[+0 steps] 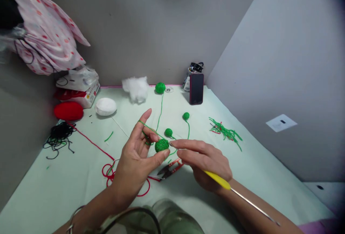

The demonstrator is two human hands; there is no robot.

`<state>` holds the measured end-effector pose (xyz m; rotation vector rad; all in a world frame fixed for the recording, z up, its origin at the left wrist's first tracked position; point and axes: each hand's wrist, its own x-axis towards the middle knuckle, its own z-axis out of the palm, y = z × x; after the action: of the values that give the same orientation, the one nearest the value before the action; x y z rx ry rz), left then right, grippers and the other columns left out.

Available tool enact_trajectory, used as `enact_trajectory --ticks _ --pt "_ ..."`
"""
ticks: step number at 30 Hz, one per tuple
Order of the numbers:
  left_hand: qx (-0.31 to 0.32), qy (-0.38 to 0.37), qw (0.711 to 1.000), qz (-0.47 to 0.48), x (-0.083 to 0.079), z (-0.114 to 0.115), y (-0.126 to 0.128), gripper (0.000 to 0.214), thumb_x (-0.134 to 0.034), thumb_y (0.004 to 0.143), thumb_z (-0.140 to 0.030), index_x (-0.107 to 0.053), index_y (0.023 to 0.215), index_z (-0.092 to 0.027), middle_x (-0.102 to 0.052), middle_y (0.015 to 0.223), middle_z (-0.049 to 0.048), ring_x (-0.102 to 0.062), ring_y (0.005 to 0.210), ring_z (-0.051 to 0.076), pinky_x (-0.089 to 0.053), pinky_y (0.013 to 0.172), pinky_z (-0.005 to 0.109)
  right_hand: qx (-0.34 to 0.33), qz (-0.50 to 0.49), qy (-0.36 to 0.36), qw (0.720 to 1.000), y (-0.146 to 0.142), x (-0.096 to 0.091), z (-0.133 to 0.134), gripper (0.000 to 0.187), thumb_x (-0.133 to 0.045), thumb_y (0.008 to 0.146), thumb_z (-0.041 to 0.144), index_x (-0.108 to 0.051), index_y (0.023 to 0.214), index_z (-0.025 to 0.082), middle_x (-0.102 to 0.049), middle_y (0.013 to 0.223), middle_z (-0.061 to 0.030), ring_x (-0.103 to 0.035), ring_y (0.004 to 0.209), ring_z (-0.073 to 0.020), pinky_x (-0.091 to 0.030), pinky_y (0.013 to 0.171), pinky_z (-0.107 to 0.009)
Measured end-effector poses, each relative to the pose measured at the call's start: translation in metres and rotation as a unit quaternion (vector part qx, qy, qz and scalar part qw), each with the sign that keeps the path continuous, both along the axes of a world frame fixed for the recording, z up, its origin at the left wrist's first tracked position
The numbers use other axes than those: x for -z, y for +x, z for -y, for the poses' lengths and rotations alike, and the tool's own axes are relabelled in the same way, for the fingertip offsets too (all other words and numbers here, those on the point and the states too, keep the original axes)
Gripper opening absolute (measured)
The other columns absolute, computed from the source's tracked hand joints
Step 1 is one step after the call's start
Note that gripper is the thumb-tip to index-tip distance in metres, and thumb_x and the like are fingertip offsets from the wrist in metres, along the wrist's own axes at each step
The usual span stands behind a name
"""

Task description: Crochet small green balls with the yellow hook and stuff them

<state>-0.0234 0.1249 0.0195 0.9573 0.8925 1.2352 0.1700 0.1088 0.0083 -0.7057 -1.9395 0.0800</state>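
Observation:
My left hand [138,157] pinches a small green crocheted piece [161,145] between thumb and fingers, and green yarn [151,129] runs over its raised index finger. A crochet hook [218,179] with a yellow grip lies in my right hand [206,160]; its near tip meets the edge of the green piece, and its other metal end points down to the right. Below the hands, orange-handled thread snips [171,168] rest on the table. Small green balls [168,132] with yarn tails sit just beyond, and another green ball [160,88] is at the back.
White stuffing [136,89], a white yarn ball [106,107], red yarn [68,111] and tangled black yarn [60,133] are at left and back. A phone [196,89] leans before a container. Green scraps [226,131] lie right. Walls bound the table [81,169]; a spotted cloth [51,36] hangs upper left.

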Motion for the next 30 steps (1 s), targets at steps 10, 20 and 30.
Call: enact_trajectory --ticks 10,20,30 --pt "0.081 -0.073 0.990 0.093 0.010 -0.005 -0.002 0.092 -0.087 0.075 -0.017 -0.048 0.156 -0.036 -0.058 0.097 -0.0028 -0.055 0.098 0.014 -0.043 0.099 0.028 -0.119 -0.324 -0.254 0.903 -0.016 0.005 -0.012 0.014 -0.068 0.099 0.022 -0.081 0.103 0.026 -0.082 0.098 -0.0042 -0.079 0.087 -0.0179 -0.068 0.075 -0.032" --pt "0.134 -0.112 0.979 0.105 0.008 -0.010 -0.006 0.066 -0.082 0.081 -0.028 -0.064 0.144 -0.026 -0.065 0.095 0.0002 -0.058 0.085 0.014 -0.046 0.085 0.027 -0.165 -0.379 -0.397 0.819 -0.008 -0.004 -0.021 0.014 -0.073 0.096 0.033 -0.078 0.090 0.021 -0.080 0.083 -0.0016 -0.075 0.066 -0.0129 -0.064 0.067 -0.026" --pt "0.145 -0.145 0.971 0.123 0.003 -0.002 0.001 0.061 -0.071 0.093 -0.029 -0.056 0.151 -0.020 -0.073 0.093 0.0042 -0.066 0.078 0.016 -0.052 0.091 0.033 -0.138 -0.351 -0.355 0.856 -0.011 0.006 -0.020 0.013 -0.073 0.096 0.035 -0.080 0.097 0.024 -0.080 0.090 -0.0026 -0.072 0.075 -0.0146 -0.062 0.071 -0.029"
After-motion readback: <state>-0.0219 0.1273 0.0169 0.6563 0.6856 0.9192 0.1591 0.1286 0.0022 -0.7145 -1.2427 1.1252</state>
